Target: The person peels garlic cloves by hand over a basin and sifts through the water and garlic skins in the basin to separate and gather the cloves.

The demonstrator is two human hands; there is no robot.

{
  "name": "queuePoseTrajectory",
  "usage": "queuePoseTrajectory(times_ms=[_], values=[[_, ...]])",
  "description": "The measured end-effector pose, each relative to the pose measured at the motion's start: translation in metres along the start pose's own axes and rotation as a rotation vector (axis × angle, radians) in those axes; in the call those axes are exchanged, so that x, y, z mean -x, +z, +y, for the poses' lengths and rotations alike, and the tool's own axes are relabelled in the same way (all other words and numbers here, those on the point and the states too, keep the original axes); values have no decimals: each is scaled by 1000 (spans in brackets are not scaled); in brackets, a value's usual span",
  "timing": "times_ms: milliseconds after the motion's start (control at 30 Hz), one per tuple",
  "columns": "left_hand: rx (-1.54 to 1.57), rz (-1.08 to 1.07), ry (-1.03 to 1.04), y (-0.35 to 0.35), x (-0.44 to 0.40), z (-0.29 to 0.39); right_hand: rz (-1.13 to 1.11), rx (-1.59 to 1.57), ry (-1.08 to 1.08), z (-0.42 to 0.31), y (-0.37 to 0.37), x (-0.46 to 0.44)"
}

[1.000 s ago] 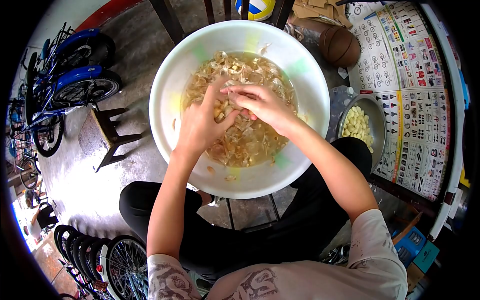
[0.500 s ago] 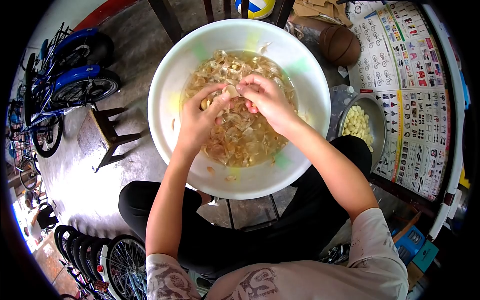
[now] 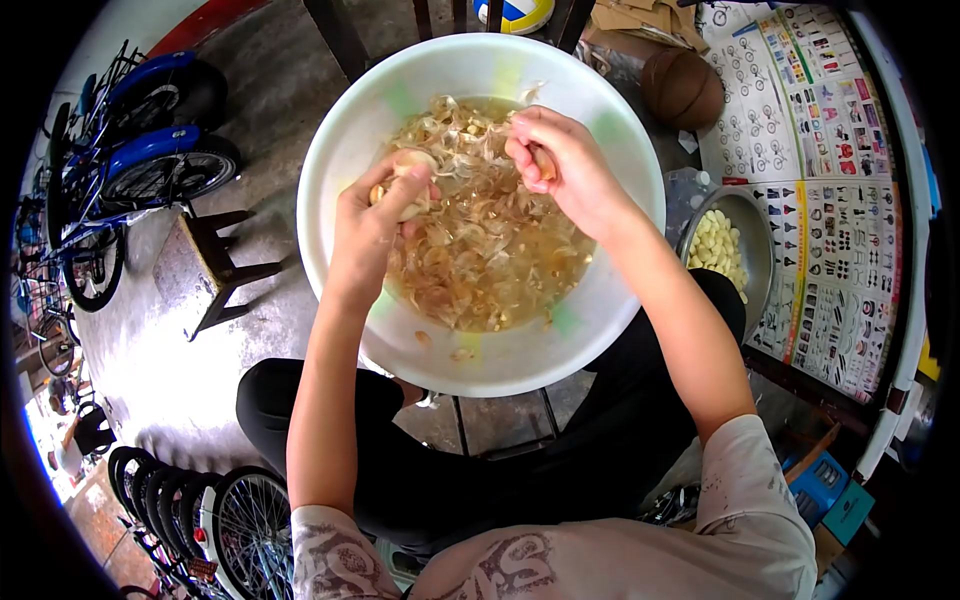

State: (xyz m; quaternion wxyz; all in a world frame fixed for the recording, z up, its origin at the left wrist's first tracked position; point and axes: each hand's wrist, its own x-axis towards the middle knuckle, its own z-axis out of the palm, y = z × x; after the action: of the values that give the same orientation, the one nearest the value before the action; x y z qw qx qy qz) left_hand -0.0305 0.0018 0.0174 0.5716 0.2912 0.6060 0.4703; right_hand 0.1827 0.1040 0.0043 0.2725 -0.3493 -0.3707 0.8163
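A big white basin (image 3: pixel 335 130) holds yellowish water with a mass of garlic skins (image 3: pixel 470 220) floating in it. Over its left side, my left hand (image 3: pixel 365 225) is closed around several pale garlic cloves (image 3: pixel 412 160), with the thumb lying across them. My right hand (image 3: pixel 572 170) is above the basin's upper right part, its fingers curled. A tan garlic clove (image 3: pixel 543 163) shows between those fingers; whether more is held in the palm is hidden. The two hands are apart.
A metal bowl (image 3: pixel 765 225) of peeled garlic cloves (image 3: pixel 717 250) stands right of the basin, beside my knee. A wooden stool (image 3: pixel 215 265) and bicycles (image 3: pixel 170 160) are on the left. A brown basketball (image 3: pixel 682 90) and a printed poster (image 3: pixel 820 250) lie to the right.
My hands were together over the basin's middle, both at a clove. Now they have parted: the right moved up and right, the left slightly left, still holding cloves.
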Motion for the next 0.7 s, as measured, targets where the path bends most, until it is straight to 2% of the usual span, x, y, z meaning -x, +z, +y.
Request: queuePoseTrajectory(times_ms=[33, 100, 133, 167, 233, 333, 367, 433, 467, 500, 533, 600, 633, 700], values=[[31, 25, -14, -2, -1, 2, -2, 1, -1, 9, -3, -3], [46, 36, 5, -3, 0, 5, 41, 839, -186, 23, -5, -7], [49, 45, 3, -4, 0, 7, 17, 1236, -164, 15, 7, 5], [51, 56, 1, -7, 0, 8, 155, 1500, -360, 29, 10, 13], [39, 65, 16, -11, -1, 8, 25, 1566, -131, 30, 6, 13], [40, 78, 26, -14, 1, 10, 12, 1493, -27, 20, 9, 10], [44, 81, 22, -15, 2, 12, 9, 1491, -30, 20, 9, 9], [55, 100, 36, -16, 4, 13, 118, 1250, -141, 20, 6, 9], [68, 116, 50, -17, 5, 14, 18, 1112, -116, 20, 0, 7], [64, 117, 48, -19, 6, 15, 16, 1108, -116, 25, -7, 5], [95, 99, 62, -25, 8, 19, -119, 1031, -220, 34, -13, 1], [125, 83, 78, -30, 9, 22, -296, 922, -281, 41, -13, -3], [138, 82, 96, -32, 9, 24, -299, 918, -286, 40, -10, -2], [144, 86, 115, -36, 10, 27, -212, 818, 92, 26, 3, 4]])
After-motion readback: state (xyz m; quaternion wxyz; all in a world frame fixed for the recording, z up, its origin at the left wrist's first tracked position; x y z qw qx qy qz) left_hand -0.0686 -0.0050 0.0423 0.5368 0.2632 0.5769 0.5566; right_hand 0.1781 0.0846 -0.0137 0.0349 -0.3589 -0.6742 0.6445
